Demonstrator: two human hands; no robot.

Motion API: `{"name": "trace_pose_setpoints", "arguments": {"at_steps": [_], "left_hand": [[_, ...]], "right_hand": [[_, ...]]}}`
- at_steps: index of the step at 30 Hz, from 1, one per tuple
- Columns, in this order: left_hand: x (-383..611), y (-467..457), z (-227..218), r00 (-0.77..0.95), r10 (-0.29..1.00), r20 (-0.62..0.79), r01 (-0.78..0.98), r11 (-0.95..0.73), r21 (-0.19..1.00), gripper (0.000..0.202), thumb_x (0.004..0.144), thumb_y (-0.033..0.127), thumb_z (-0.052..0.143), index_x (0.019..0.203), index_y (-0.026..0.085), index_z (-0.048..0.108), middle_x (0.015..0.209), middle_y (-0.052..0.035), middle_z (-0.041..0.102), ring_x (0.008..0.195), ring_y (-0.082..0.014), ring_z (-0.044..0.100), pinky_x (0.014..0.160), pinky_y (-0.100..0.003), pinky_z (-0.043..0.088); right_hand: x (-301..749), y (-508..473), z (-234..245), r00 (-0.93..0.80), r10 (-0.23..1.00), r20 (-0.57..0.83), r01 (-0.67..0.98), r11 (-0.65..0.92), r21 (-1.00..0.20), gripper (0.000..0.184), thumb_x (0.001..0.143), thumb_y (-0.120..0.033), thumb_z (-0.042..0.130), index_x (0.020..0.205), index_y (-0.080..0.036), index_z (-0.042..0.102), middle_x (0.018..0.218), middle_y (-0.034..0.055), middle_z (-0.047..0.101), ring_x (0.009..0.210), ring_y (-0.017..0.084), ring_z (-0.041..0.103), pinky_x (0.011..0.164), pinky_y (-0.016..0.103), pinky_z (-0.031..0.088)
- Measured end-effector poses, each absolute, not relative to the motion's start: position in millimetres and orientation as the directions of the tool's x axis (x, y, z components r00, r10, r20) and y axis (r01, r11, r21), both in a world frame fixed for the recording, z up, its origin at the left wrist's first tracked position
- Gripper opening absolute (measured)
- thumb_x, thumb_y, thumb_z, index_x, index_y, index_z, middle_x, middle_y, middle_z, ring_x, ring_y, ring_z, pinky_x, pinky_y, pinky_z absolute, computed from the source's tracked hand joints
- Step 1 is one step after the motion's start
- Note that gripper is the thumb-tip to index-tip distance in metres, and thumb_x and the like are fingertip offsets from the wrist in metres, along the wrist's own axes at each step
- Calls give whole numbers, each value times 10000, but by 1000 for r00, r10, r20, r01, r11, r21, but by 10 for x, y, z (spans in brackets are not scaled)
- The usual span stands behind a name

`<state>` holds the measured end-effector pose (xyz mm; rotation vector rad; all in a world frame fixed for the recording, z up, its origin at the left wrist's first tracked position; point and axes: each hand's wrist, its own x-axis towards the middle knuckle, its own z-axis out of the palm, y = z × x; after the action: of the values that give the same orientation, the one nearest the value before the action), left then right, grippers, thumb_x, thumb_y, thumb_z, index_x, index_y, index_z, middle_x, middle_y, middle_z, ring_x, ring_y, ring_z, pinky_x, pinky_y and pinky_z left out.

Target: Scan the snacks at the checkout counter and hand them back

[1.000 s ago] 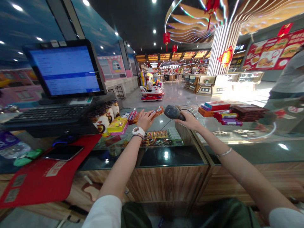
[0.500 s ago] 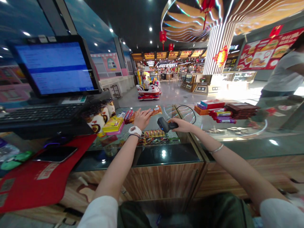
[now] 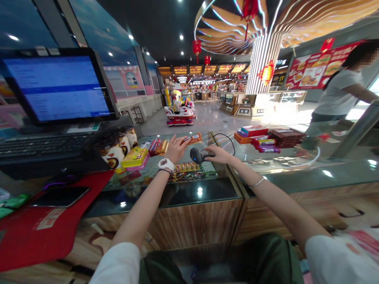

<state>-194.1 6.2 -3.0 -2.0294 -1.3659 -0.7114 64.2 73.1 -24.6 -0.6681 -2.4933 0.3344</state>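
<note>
Barcode scanner shifted left, nearer the orange snack packet, above the glass counter top.
Right hand curls round the scanner's handle; left hand is spread, fingertips at the packet, pinch unclear. Yellow box and paper cups stand just left, labels too small to read.

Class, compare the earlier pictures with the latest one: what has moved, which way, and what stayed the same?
The right hand has lowered the handheld barcode scanner toward the glass counter, its head swinging left. The left hand stays at the orange snack packet. The monitor stayed put; the view turned slightly right.
</note>
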Motion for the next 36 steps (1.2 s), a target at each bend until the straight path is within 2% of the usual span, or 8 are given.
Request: {"name": "trace_pose_setpoints", "arguments": {"at_steps": [2,5,11,13,17,22,29,36], "left_hand": [[-1864,49,6,351,615,706,929,-321,-183,395,970,180,448,1315,267,618,1344,-80,644,1243,-227,595,1218,-564,265],[-1693,21,54,397,609,686,910,-361,-206,365,968,188,479,1285,271,638,1343,-69,650,1225,-230,608,1222,-579,252],[-1105,18,77,537,562,629,829,-489,-270,326,981,216,500,1268,258,648,1354,-65,645,1201,-220,623,1224,-575,262],[-859,39,60,590,530,609,790,-535,-300,330,985,222,500,1284,253,635,1353,-62,646,1214,-210,615,1224,-559,273],[-394,105,10,664,469,582,725,-594,-348,289,997,238,485,1228,258,658,1351,-40,649,1226,-194,604,1226,-530,278],[39,252,-66,699,458,549,687,-641,-341,263,986,215,483,1175,242,664,1356,-38,643,1208,-205,612,1211,-516,304],[475,517,-249,686,559,465,696,-691,-197,425,872,67,503,1257,215,607,1378,-81,605,1234,-213,590,1194,-483,325],[717,668,-346,696,586,416,685,-715,-138,415,870,54,491,1230,215,617,1362,-68,609,1236,-205,582,1201,-462,311]], "right_hand": [[699,654,-143,-635,529,563,433,847,-307,326,874,-277,633,1185,-180,630,1155,118,648,1097,258,620,992,419,490],[857,520,-21,-518,491,700,506,836,-211,374,898,-252,572,1269,-206,591,1302,128,601,1254,285,534,1091,460,419],[1285,367,-34,-569,482,666,584,807,-85,580,913,-240,527,1478,-219,403,1545,120,422,1438,303,355,1189,531,284],[1426,369,-89,-570,475,670,603,796,-51,578,915,-249,526,1478,-211,403,1530,127,446,1440,302,359,1198,547,263],[1719,389,-217,-521,434,734,646,763,8,468,893,-208,561,1359,-187,518,1348,137,613,1314,285,513,1177,530,309],[2123,424,-359,-468,471,748,709,706,0,368,882,-158,553,1247,-198,565,1227,115,676,1169,258,614,1155,513,332],[2509,660,-473,-442,613,655,779,625,-59,368,854,-112,531,1209,-201,572,1241,131,673,1250,274,574,1169,545,277],[2729,756,-552,-433,706,561,821,566,-78,405,848,-114,547,1246,-189,563,1256,126,668,1274,275,543,1176,508,241]]}}
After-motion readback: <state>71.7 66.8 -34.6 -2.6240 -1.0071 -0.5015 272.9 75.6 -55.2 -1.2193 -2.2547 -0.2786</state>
